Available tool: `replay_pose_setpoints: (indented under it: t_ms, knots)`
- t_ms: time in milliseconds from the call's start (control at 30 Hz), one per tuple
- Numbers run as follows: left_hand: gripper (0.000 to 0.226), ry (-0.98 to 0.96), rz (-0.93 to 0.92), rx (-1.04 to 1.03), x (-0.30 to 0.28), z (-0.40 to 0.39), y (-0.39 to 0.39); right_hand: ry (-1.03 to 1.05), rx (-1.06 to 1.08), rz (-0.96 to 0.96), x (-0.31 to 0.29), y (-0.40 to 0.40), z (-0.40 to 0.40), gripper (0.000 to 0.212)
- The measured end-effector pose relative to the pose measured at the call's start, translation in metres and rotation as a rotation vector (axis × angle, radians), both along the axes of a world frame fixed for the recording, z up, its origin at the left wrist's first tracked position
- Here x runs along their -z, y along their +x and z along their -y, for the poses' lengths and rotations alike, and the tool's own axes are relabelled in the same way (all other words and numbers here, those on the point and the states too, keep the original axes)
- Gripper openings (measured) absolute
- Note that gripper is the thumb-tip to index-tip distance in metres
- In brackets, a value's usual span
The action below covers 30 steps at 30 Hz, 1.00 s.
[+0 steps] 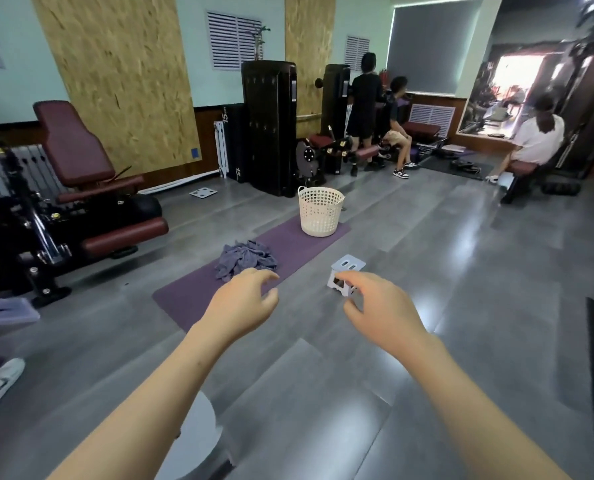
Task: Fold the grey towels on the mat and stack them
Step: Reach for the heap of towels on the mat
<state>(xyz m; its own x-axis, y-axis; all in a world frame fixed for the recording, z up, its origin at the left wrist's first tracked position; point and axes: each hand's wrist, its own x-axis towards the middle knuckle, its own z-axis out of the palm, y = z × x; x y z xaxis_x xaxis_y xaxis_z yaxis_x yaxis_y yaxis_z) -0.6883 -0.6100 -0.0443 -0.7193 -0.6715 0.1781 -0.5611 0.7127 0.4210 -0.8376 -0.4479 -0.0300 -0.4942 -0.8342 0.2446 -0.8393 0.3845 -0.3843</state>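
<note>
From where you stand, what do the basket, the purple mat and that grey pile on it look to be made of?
The basket looks like cream moulded plastic, matt, its wall punched with rows of holes. The mat seems to be foam or rubber, a thin flat sheet with a dull purple surface. The grey towels look like soft woven cloth, crumpled into loose folds; the exact fibre cannot be told.

One purple mat (198, 299), one heap of grey towels (245, 259) whose number cannot be told, one white basket (320, 211), one small white stool (346, 270), two bare hands, left (243, 301) and right (380, 306), three people further off
</note>
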Motion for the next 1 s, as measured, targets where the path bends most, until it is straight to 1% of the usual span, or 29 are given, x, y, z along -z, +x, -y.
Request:
replay_pose_setpoints:
  t_ms: [133,300,467,567,667,833,1000]
  knots:
    - [0.032,0.02,-0.025,-0.008,-0.005,0.071,-0.073,-0.025,0.019,0.024,0.0,-0.077,0.067,0.042]
    - [0.031,0.047,-0.009,-0.026,0.005,0.151,-0.156,0.04,0.023,0.03,0.017,-0.168,0.147,0.041]
    - [0.031,0.119,0.001,-0.084,0.038,0.232,-0.25,0.09,-0.011,0.089,0.054,-0.265,0.239,0.042]
    - [0.031,0.156,0.018,-0.12,0.064,0.29,-0.312,0.137,-0.057,0.109,0.083,-0.334,0.308,0.043]
    - [0.031,0.196,0.035,-0.186,0.078,0.345,-0.374,0.19,-0.108,0.106,0.097,-0.403,0.379,0.044]
    - [0.029,0.24,0.056,-0.288,0.079,0.433,-0.454,0.236,-0.231,0.083,0.092,-0.497,0.488,0.044]
    - [0.031,0.25,0.06,-0.331,0.077,0.513,-0.515,0.245,-0.291,0.105,0.088,-0.56,0.574,0.045]
